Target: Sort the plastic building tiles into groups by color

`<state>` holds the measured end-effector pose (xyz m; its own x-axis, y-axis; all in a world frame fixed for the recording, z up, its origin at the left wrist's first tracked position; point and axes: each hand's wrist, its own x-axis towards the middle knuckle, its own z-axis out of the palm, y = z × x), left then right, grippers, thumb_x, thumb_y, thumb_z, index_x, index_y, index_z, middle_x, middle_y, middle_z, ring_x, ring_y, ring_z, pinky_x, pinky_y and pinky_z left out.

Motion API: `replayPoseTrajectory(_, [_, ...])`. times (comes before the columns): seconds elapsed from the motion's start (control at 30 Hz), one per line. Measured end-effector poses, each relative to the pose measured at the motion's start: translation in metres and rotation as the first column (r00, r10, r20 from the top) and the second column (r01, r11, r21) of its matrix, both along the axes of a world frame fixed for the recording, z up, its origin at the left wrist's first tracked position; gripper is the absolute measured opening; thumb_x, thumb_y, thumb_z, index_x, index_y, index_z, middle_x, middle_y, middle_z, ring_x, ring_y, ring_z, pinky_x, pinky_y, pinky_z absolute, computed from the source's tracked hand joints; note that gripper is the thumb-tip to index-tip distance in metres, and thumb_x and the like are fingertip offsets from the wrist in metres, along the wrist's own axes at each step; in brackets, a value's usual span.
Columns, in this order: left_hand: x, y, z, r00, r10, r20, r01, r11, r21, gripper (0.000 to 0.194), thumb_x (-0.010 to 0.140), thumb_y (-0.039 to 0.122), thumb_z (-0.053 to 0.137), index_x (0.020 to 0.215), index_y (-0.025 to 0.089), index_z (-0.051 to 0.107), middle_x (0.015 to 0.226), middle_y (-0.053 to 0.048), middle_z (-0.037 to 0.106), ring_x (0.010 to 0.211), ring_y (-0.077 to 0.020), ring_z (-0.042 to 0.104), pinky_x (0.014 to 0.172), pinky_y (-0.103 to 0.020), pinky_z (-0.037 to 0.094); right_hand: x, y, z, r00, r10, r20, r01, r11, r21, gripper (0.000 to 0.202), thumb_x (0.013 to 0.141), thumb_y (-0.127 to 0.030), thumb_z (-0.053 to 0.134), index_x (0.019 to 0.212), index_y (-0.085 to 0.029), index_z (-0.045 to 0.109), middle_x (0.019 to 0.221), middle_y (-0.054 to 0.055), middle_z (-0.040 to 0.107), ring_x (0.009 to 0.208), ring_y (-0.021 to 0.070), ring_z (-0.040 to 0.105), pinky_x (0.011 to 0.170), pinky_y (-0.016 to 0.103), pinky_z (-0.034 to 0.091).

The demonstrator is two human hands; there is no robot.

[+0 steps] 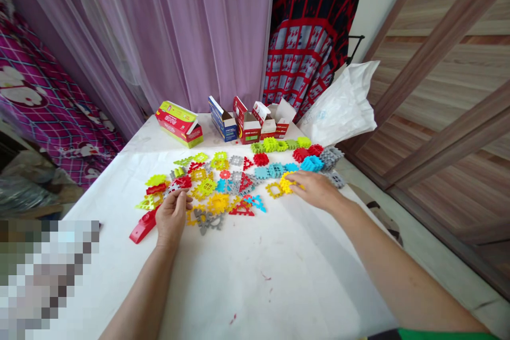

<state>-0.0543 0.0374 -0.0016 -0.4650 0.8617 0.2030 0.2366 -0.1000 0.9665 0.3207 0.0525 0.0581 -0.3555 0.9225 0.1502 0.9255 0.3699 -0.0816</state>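
Observation:
My right hand (313, 187) reaches to the right side of the pile, its fingers closed on a stack of yellow pieces (286, 183). A single yellow square frame (274, 189) lies just left of that stack. Above it are blue pieces (312, 163) and light blue ones (275, 170). My left hand (174, 212) is over the left edge of the mixed plastic pieces, fingers curled together; whether anything small is between them is hidden. Beside it lies a long red piece (144, 227). Yellow pieces (219, 203) and grey pieces (207, 221) are to its right.
Along the back of the white table (255, 276) stand a red and green box (179, 123), a blue box (223, 119) and open red boxes (247, 126). A white plastic bag (338, 106) is at the back right. Green pieces (270, 144) form a row before the boxes.

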Motion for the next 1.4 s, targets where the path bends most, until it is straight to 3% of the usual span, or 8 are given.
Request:
replayPoseTrajectory(0.17, [-0.004,0.001,-0.001,0.997,0.016,0.079,-0.015,1.0,-0.018,0.031,0.078,0.044,0.058,0.089,0.016,0.065,0.067,0.001,0.062,0.05,-0.0096,0.056,0.044,-0.019,0.044,-0.095,0.006,-0.024,0.981,-0.031,-0.193,0.021,0.998,-0.055,0.032,0.089,-0.027,0.055,0.12,-0.024,0.063,0.12,0.004,0.066,0.11,0.0192,0.059,0.093,0.028,0.043])
replayPoseTrajectory(0.33, [-0.003,0.002,-0.001,0.992,0.004,0.125,-0.001,1.0,-0.023,0.031,0.077,0.044,0.058,0.089,0.016,0.065,0.066,0.001,0.062,0.049,-0.0093,0.056,0.043,-0.018,0.042,-0.138,0.02,-0.035,0.964,-0.221,-0.151,0.213,0.975,-0.065,0.046,0.087,-0.044,0.058,0.126,-0.019,0.056,0.115,0.011,0.065,0.107,0.0261,0.057,0.09,0.034,0.043])
replayPoseTrajectory(0.63, [0.0,0.005,-0.006,0.992,-0.042,0.119,0.043,0.999,-0.008,0.031,0.078,0.045,0.058,0.089,0.017,0.066,0.064,0.001,0.063,0.049,-0.01,0.057,0.043,-0.019,0.042,-0.159,0.031,-0.049,0.917,-0.261,-0.302,0.258,0.965,-0.052,0.046,0.077,-0.02,0.061,0.123,-0.02,0.059,0.115,0.01,0.064,0.105,0.0248,0.058,0.092,0.034,0.044])
replayPoseTrajectory(0.77, [0.001,0.005,-0.007,0.991,-0.045,0.127,0.045,0.999,0.003,0.031,0.077,0.044,0.059,0.089,0.017,0.067,0.063,0.001,0.064,0.048,-0.0099,0.058,0.046,-0.02,0.045,-0.147,0.035,-0.056,0.734,-0.266,-0.625,0.21,0.964,-0.164,0.036,0.079,-0.016,0.055,0.113,-0.022,0.065,0.105,0.004,0.069,0.091,0.0184,0.064,0.085,0.031,0.049])
replayPoseTrajectory(0.9, [0.002,0.004,-0.005,0.989,-0.048,0.143,0.048,0.999,0.002,0.031,0.077,0.044,0.059,0.088,0.017,0.066,0.062,0.001,0.063,0.048,-0.0099,0.057,0.047,-0.021,0.046,-0.128,0.023,-0.054,0.592,-0.24,-0.77,-0.006,0.954,-0.301,0.029,0.077,-0.022,0.058,0.103,-0.019,0.069,0.087,0.001,0.072,0.076,0.0166,0.065,0.072,0.028,0.052])
replayPoseTrajectory(1.0, [0.003,0.004,-0.005,0.99,-0.062,0.126,0.063,0.998,-0.005,0.03,0.076,0.044,0.059,0.087,0.017,0.066,0.062,0.001,0.063,0.048,-0.0104,0.057,0.048,-0.021,0.046,-0.121,0.004,-0.05,0.705,-0.182,-0.686,-0.116,0.924,-0.365,0.03,0.075,-0.018,0.06,0.103,-0.019,0.07,0.086,0.001,0.071,0.073,0.016,0.064,0.068,0.027,0.05])
replayPoseTrajectory(1.17, [0.003,0.004,-0.008,0.992,-0.075,0.1,0.076,0.997,-0.008,0.03,0.077,0.044,0.058,0.088,0.017,0.066,0.062,0.001,0.064,0.047,-0.0107,0.057,0.047,-0.021,0.046,-0.129,-0.018,-0.044,0.931,-0.067,-0.358,-0.021,0.971,-0.236,0.032,0.075,-0.017,0.065,0.107,-0.022,0.069,0.099,0.005,0.065,0.092,0.019,0.061,0.082,0.029,0.046])
replayPoseTrajectory(1.4, [0.002,0.003,-0.007,0.995,-0.067,0.069,0.068,0.998,-0.016,0.029,0.078,0.044,0.058,0.088,0.018,0.067,0.062,0.001,0.064,0.047,-0.0114,0.058,0.048,-0.022,0.046,-0.138,-0.028,-0.034,0.972,-0.083,-0.219,0.046,0.984,-0.171,0.021,0.076,-0.026,0.069,0.097,-0.024,0.066,0.103,0.004,0.061,0.1,0.0198,0.057,0.085,0.028,0.042])
